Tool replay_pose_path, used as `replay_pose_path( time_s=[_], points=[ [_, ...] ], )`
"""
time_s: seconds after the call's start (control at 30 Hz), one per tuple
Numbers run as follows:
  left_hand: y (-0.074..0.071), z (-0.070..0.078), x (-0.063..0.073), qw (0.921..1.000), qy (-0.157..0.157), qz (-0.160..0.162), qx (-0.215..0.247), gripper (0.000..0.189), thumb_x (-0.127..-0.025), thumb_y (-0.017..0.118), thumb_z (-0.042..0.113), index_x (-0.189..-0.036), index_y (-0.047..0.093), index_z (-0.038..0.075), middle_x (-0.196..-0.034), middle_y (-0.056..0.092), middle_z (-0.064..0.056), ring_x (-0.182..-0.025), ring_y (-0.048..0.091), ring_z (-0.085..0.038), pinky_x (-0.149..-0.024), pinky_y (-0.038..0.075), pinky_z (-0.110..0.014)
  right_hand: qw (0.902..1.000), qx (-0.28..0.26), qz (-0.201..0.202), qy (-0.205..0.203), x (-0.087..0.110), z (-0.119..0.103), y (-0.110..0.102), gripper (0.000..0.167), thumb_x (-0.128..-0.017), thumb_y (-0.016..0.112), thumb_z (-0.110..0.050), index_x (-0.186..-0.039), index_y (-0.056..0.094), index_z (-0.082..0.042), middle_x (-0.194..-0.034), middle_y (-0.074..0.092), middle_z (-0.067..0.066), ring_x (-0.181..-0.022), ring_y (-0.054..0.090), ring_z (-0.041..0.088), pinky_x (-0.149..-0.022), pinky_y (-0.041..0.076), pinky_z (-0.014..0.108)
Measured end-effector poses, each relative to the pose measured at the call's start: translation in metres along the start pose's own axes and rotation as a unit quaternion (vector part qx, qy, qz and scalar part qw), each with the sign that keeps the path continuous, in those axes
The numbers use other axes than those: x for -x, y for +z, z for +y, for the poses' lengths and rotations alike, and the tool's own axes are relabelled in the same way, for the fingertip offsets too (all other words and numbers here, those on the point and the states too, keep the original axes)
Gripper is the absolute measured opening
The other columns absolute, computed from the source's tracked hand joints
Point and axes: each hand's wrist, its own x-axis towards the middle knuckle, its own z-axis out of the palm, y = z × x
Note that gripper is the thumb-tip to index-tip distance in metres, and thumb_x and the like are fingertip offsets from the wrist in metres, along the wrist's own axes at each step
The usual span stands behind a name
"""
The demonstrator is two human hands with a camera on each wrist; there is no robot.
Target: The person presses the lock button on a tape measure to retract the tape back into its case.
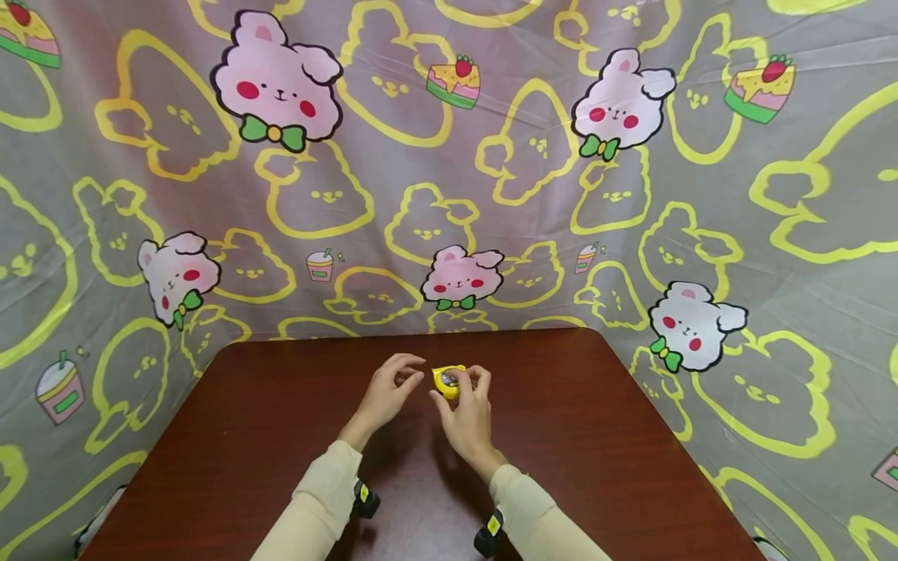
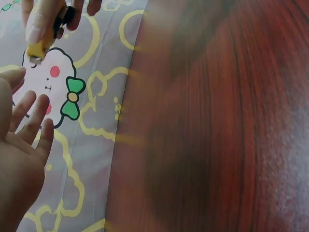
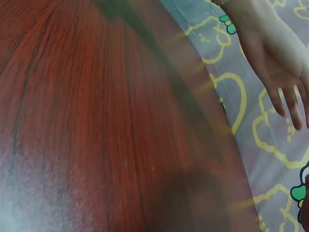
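A yellow tape measure with a silvery round face is held above the table by my right hand, its fingers and thumb about the case. The left wrist view shows the tape measure end-on, with fingers of the right hand gripping it. Just left of it, apart from it, my left hand is raised with relaxed fingers and holds nothing. That left hand also appears with fingers spread in its own wrist view. In the right wrist view the left hand shows, while the tape measure is out of frame.
A dark red-brown wooden table lies under both hands. Grey cloth printed with yellow outlines and rabbit heads hangs around its back and sides. Black devices are strapped at both wrists.
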Motion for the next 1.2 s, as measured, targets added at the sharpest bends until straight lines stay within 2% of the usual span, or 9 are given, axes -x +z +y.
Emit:
replay_pose_path(
  time_s=[0.23, 0.4, 0.53, 0.73, 1.03, 1.2],
  points=[
    [-0.006, -0.004, 0.004, 0.9998, -0.013, 0.017, -0.001, 0.023, -0.101, 0.07, 0.012, -0.123, 0.07, 0.008, -0.12, 0.067, -0.011, -0.1, 0.068, -0.023, -0.084, 0.056, -0.045, 0.9996, 0.017, -0.014, 0.02, 0.007, 0.013, -0.002, 0.049, -0.082, 0.091, -0.02, -0.122, 0.063, -0.012, -0.121, 0.042, 0.013, -0.085, 0.064, 0.034, -0.069, 0.054, 0.046],
    [-0.01, -0.003, 0.006, 0.9997, -0.016, 0.02, -0.003, 0.025, -0.101, 0.07, 0.013, -0.124, 0.069, 0.002, -0.12, 0.067, -0.016, -0.1, 0.068, -0.025, -0.084, 0.056, -0.042, 0.9963, 0.041, -0.051, 0.057, 0.016, 0.022, -0.003, 0.05, -0.084, 0.089, -0.021, -0.124, 0.061, -0.015, -0.122, 0.042, 0.012, -0.084, 0.065, 0.038, -0.071, 0.055, 0.049],
    [-0.012, -0.004, 0.006, 0.9996, -0.018, 0.019, 0.004, 0.024, -0.101, 0.069, 0.011, -0.123, 0.069, 0.001, -0.121, 0.066, -0.021, -0.1, 0.068, -0.026, -0.084, 0.055, -0.047, 0.9927, 0.057, -0.075, 0.075, 0.021, 0.028, -0.002, 0.051, -0.084, 0.089, -0.022, -0.127, 0.061, -0.016, -0.124, 0.041, 0.012, -0.081, 0.065, 0.039, -0.068, 0.055, 0.049],
    [-0.014, -0.006, 0.008, 0.9993, -0.029, 0.023, 0.001, 0.019, -0.101, 0.069, 0.012, -0.12, 0.071, 0.009, -0.118, 0.067, -0.011, -0.099, 0.068, -0.022, -0.084, 0.054, -0.052, 0.9891, 0.074, -0.097, 0.082, 0.027, 0.033, -0.001, 0.053, -0.082, 0.089, -0.022, -0.127, 0.061, -0.017, -0.122, 0.043, 0.013, -0.077, 0.064, 0.038, -0.063, 0.054, 0.048],
    [-0.018, -0.006, 0.01, 0.9992, -0.032, 0.024, 0.004, 0.018, -0.101, 0.069, 0.014, -0.118, 0.071, 0.01, -0.117, 0.068, -0.008, -0.098, 0.069, -0.021, -0.084, 0.055, -0.05, 0.9818, 0.083, -0.131, 0.109, 0.037, 0.039, 0.006, 0.055, -0.083, 0.089, -0.022, -0.13, 0.06, -0.018, -0.122, 0.042, 0.011, -0.076, 0.064, 0.036, -0.063, 0.053, 0.046],
    [-0.018, -0.009, 0.012, 0.9991, -0.034, 0.026, 0.002, 0.017, -0.102, 0.069, 0.013, -0.118, 0.072, 0.01, -0.117, 0.067, -0.005, -0.098, 0.068, -0.02, -0.084, 0.055, -0.052, 0.983, 0.091, -0.126, 0.098, 0.04, 0.042, 0.007, 0.054, -0.082, 0.09, -0.022, -0.127, 0.06, -0.018, -0.119, 0.043, 0.012, -0.071, 0.062, 0.036, -0.062, 0.053, 0.047]
  ],
)
